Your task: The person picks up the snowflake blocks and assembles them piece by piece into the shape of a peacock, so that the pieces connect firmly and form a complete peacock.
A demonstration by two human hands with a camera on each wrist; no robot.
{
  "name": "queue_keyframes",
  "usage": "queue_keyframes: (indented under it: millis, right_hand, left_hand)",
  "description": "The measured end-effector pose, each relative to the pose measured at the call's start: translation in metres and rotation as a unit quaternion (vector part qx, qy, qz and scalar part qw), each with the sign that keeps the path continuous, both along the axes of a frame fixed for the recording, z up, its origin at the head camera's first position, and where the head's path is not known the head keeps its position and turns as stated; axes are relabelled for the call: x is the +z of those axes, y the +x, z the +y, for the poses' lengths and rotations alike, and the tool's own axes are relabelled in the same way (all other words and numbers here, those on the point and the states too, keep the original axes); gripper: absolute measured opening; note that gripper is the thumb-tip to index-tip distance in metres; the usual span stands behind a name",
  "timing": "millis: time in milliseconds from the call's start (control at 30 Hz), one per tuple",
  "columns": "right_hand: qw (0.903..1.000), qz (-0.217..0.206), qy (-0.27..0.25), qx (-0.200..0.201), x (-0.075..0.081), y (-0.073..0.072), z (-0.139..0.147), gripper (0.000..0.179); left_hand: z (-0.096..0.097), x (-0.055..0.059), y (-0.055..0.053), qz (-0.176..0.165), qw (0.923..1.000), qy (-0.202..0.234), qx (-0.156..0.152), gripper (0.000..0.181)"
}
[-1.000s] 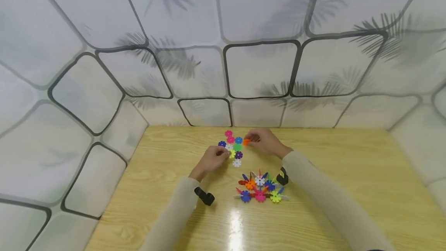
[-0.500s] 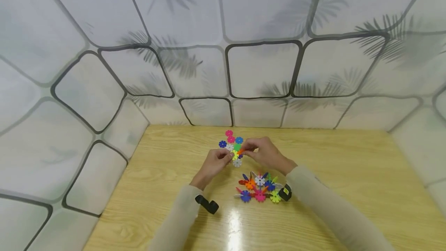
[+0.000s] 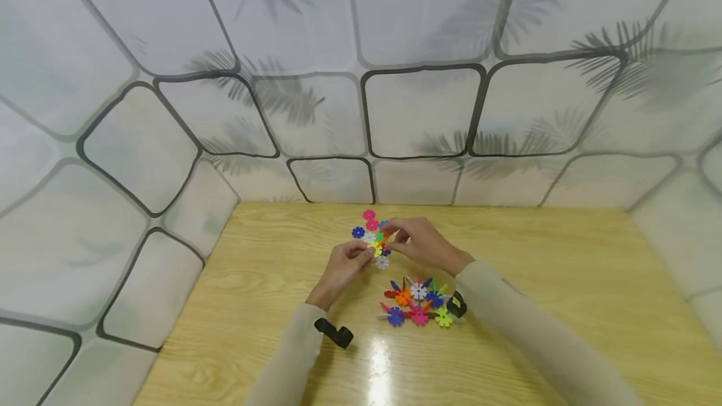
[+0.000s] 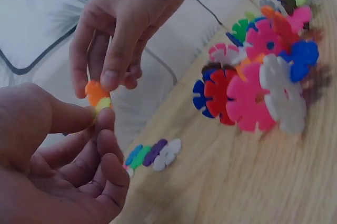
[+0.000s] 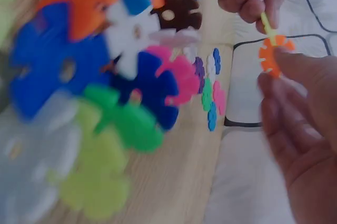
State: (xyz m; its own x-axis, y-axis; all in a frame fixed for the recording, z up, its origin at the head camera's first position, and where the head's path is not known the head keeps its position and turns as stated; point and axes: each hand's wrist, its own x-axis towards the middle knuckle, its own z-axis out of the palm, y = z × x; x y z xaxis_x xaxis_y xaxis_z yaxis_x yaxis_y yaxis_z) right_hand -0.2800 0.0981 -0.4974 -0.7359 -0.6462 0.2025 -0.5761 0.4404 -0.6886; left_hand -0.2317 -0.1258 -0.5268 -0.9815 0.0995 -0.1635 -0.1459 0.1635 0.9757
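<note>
Over the far part of the table, my two hands meet. My left hand (image 3: 341, 266) pinches a yellow notched plastic disc (image 5: 268, 24) between thumb and fingers. An orange notched disc (image 4: 96, 92) is pinched by my right hand (image 3: 424, 244), its thumb across the face. In the right wrist view the two discs meet at their edges, set at an angle to each other. Fingers hide much of the yellow one. Just beyond lie loose flat discs: a pink disc (image 3: 369, 214), a dark blue disc (image 3: 358, 232), a white disc (image 3: 381, 262) and several others.
A built cluster of interlocked coloured discs (image 3: 419, 315) stands on the wooden table (image 3: 254, 331), nearer me and close to my right wrist strap (image 3: 456, 304). A patterned fabric wall (image 3: 420, 114) rises behind the table's far edge.
My right hand has brought the orange disc left and toward me, up to the yellow disc. My left hand keeps its pinch, with little movement.
</note>
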Motion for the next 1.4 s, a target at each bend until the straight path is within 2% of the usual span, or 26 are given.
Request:
queue_keyframes:
  millis: [133, 233, 333, 467, 667, 800, 900, 1100, 1233, 1400]
  right_hand:
    - [0.9964, -0.061, 0.058, -0.01, -0.008, -0.008, -0.012, 0.035]
    - [0.9929, -0.08, 0.088, -0.005, -0.01, -0.012, -0.021, 0.039]
    - [0.9881, -0.084, 0.129, 0.002, -0.014, -0.012, -0.028, 0.028]
    - [0.9779, -0.066, 0.197, 0.025, -0.013, -0.009, -0.032, 0.014]
    - [0.9737, -0.04, 0.223, 0.027, -0.009, -0.005, -0.032, 0.018]
    - [0.976, -0.078, 0.202, 0.021, -0.012, -0.005, -0.027, 0.017]
    - [0.982, -0.09, 0.166, 0.012, -0.011, -0.005, -0.021, 0.012]
    - [0.9965, -0.043, 0.071, 0.001, -0.006, 0.003, -0.01, 0.006]
    - [0.9984, -0.03, 0.04, -0.026, -0.004, 0.017, -0.005, 0.006]
    - [0.9972, 0.0, 0.031, -0.068, -0.003, 0.032, -0.008, 0.005]
  left_hand:
    - [-0.002, -0.004, 0.003, 0.011, 0.9995, 0.01, 0.03, 0.005]
    - [-0.002, -0.008, 0.007, 0.019, 0.9991, 0.023, 0.029, 0.004]
    - [-0.002, -0.015, 0.008, 0.019, 0.9982, 0.046, 0.033, 0.004]
    - [-0.001, -0.018, 0.008, 0.018, 0.9962, 0.069, 0.052, 0.002]
    - [0.004, -0.014, 0.009, 0.009, 0.9938, 0.066, 0.09, 0.013]
    - [0.006, -0.014, 0.011, -0.001, 0.992, 0.06, 0.11, 0.017]
    - [0.006, -0.015, 0.012, -0.002, 0.9916, 0.065, 0.112, 0.016]
    - [0.007, -0.016, 0.015, -0.015, 0.9901, 0.079, 0.115, 0.015]
    - [0.01, -0.015, 0.016, -0.018, 0.9904, 0.082, 0.11, 0.015]
    - [0.012, -0.01, 0.019, -0.028, 0.9906, 0.093, 0.096, 0.008]
